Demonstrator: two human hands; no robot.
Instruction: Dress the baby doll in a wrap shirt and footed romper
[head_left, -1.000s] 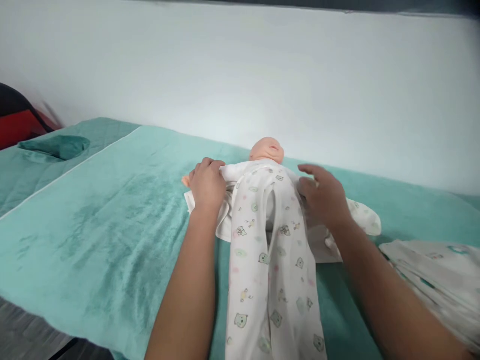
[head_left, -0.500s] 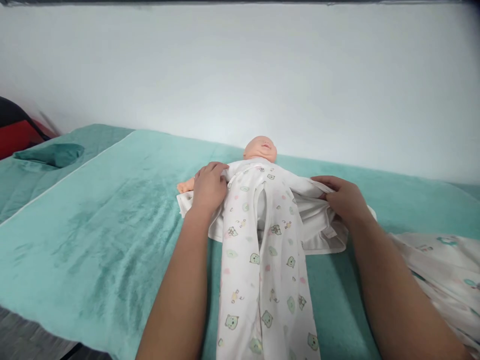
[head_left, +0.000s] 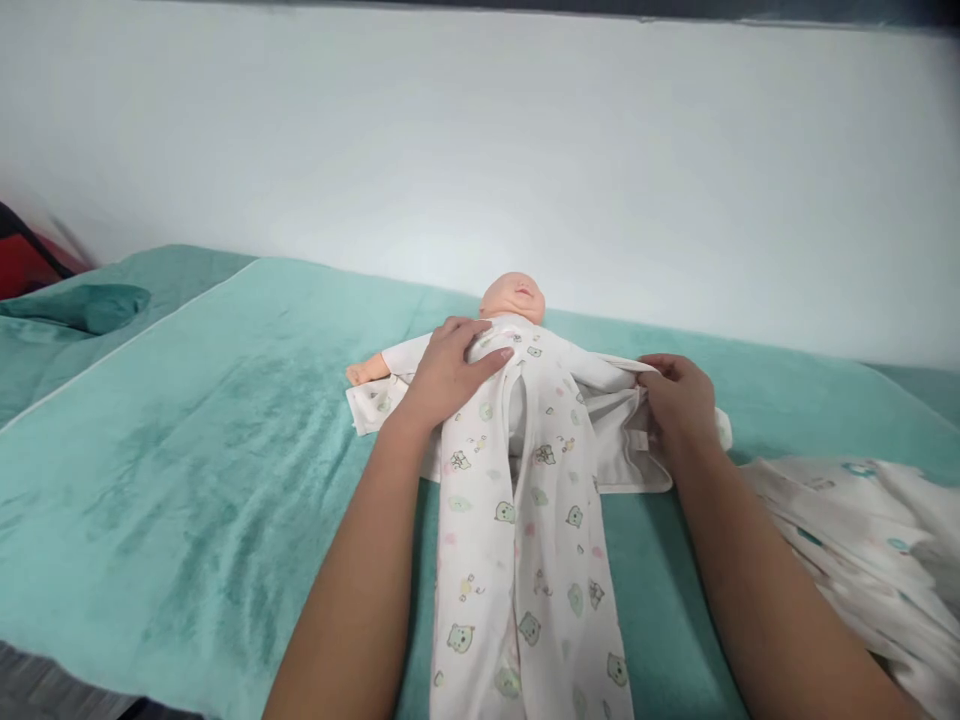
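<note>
A baby doll (head_left: pixel 513 297) lies on its back, head toward the wall, in a white long-sleeved top. White baby pants (head_left: pixel 536 500) with green bear prints lie over its chest and run down toward me. My left hand (head_left: pixel 448 372) rests on the doll's chest at the upper edge of the pants, thumb and fingers apart. The doll's bare hand (head_left: pixel 367 370) sticks out of the sleeve on the left. On the right, my right hand (head_left: pixel 679 400) pinches the end of the white sleeve (head_left: pixel 611 372). A white jacket (head_left: pixel 626 440) is spread open beneath the doll.
A teal plush sheet (head_left: pixel 225 470) covers the bed, which meets a white wall (head_left: pixel 480 150). Crumpled white printed clothes (head_left: pixel 870 540) lie at the right. A dark teal hollow cushion (head_left: pixel 90 308) and a red and black object (head_left: pixel 26 255) are at the far left.
My left hand has moved from the doll's left-side arm onto its chest, uncovering that sleeve. My right hand has gone outward and closed on the other sleeve's end.
</note>
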